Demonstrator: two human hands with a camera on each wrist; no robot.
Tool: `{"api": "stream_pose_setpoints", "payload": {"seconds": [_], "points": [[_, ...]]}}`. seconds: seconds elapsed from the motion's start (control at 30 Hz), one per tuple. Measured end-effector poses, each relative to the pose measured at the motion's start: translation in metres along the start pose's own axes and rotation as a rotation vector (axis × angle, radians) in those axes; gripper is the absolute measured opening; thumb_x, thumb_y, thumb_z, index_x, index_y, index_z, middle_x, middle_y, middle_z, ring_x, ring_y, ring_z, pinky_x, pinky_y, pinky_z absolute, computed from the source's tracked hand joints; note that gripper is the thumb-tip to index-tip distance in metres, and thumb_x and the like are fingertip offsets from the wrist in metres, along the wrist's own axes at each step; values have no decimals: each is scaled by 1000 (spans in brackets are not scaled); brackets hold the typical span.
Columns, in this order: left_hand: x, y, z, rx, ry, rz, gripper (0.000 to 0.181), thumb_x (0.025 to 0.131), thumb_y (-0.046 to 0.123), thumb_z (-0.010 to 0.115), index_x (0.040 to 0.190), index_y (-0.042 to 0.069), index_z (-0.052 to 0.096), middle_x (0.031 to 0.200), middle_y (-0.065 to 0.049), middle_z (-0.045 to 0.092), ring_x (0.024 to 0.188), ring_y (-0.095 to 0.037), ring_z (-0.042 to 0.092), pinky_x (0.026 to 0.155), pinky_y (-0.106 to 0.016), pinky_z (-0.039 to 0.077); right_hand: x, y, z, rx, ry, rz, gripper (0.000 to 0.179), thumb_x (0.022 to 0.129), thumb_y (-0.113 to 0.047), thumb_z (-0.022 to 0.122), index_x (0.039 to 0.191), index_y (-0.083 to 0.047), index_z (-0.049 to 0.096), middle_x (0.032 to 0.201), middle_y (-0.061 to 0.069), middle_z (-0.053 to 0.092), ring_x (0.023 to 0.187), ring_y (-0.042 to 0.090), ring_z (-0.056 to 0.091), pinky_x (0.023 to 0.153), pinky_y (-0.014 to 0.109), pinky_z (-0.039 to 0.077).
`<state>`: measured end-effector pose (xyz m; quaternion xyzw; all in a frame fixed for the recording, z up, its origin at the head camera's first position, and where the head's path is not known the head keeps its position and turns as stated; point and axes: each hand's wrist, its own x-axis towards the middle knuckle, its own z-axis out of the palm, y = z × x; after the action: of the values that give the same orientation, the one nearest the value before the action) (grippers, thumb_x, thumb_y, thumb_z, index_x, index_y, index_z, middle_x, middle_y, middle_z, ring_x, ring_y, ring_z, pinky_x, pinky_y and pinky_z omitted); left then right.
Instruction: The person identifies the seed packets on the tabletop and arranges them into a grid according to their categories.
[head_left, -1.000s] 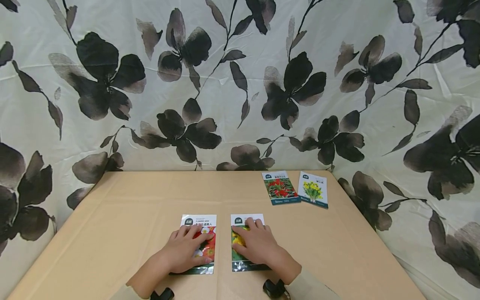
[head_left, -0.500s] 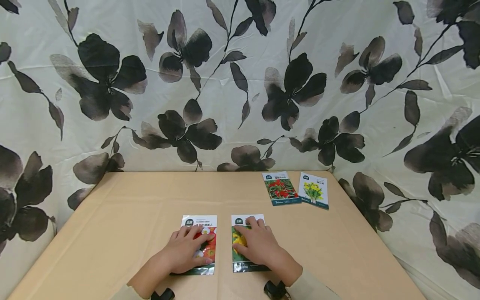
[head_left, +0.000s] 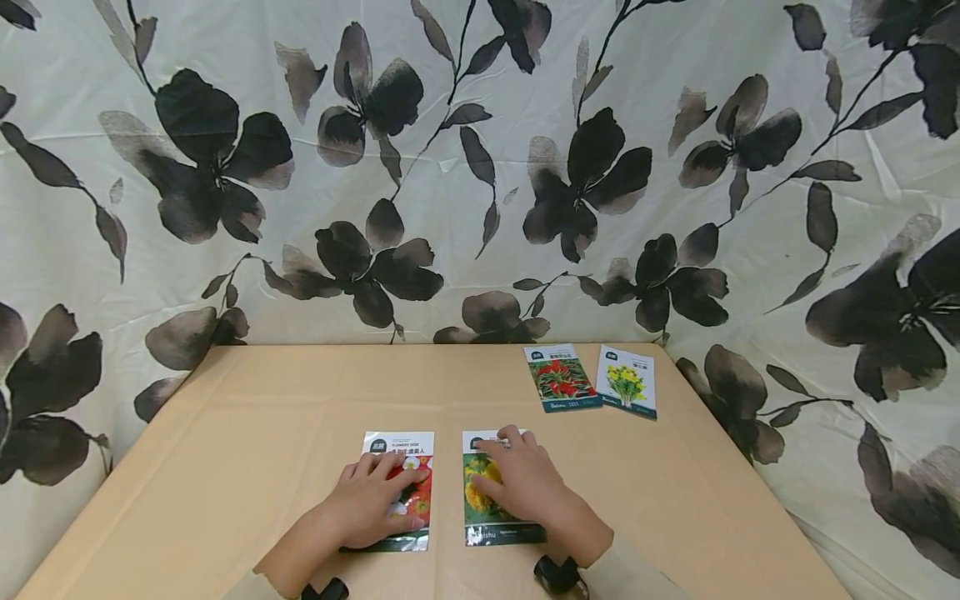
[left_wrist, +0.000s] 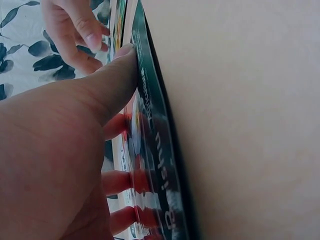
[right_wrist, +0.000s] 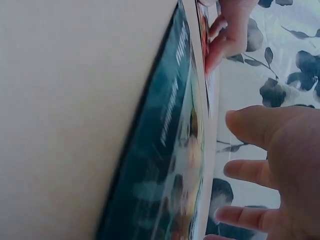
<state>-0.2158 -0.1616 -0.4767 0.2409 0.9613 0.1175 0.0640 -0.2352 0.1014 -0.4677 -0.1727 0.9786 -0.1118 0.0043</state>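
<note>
Two seed packets lie flat, side by side, near the front of the table. On the left one, a seed packet with red flowers (head_left: 420, 502), my left hand (head_left: 372, 500) rests with spread fingers; the left wrist view shows its thumb and fingertips touching the glossy face. My right hand (head_left: 527, 479) hovers just above the seed packet with yellow flowers (head_left: 480, 500). In the right wrist view its fingers (right_wrist: 250, 172) are spread and apart from the packet, with a gap beneath. Each hand hides part of the packet under it.
At the back right of the table (head_left: 300, 400) lie a packet with red blooms (head_left: 562, 379) and a white packet with yellow flowers (head_left: 627, 382), their edges meeting. A floral cloth (head_left: 480, 192) hangs behind the table and shows down both sides.
My right hand has lifted off the yellow-flower packet and shifted slightly right, baring more of its picture. The left hand stays on the red-flower packet.
</note>
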Motion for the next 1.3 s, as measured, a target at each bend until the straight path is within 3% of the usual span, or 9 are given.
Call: {"api": "stream_pose_setpoints", "payload": {"seconds": [0.33, 0.8, 1.0, 1.3], "points": [[-1, 0, 0, -4, -19, -4, 70, 75, 73, 54, 135, 38, 48, 143, -8, 39, 124, -33, 34, 94, -60, 30, 17, 23, -10, 125, 122, -2, 46, 88, -48, 59, 129, -26, 58, 132, 3, 46, 114, 23, 45, 89, 46, 48], [-1, 1, 2, -5, -12, -1, 69, 75, 72, 56, 134, 38, 49, 142, -8, 39, 122, -33, 35, 94, -62, 29, 51, 71, -26, 273, 264, 54, 33, 90, -45, 59, 122, -36, 58, 133, -5, 43, 124, 17, 40, 99, 43, 44], [-2, 2, 1, 0, 1, -1, 68, 75, 71, 57, 134, 37, 50, 141, -8, 40, 123, -34, 35, 94, -62, 29, 66, 98, -28, 273, 319, -11, 34, 94, -40, 55, 125, -27, 58, 139, 4, 41, 129, 22, 37, 100, 46, 42], [-1, 5, 3, 12, 5, -1, 68, 75, 71, 56, 134, 38, 49, 141, -8, 40, 124, -35, 35, 93, -61, 30, 86, 128, -31, 244, 357, -32, 34, 93, -34, 58, 123, -20, 61, 142, 9, 39, 131, 29, 35, 101, 50, 40]]}}
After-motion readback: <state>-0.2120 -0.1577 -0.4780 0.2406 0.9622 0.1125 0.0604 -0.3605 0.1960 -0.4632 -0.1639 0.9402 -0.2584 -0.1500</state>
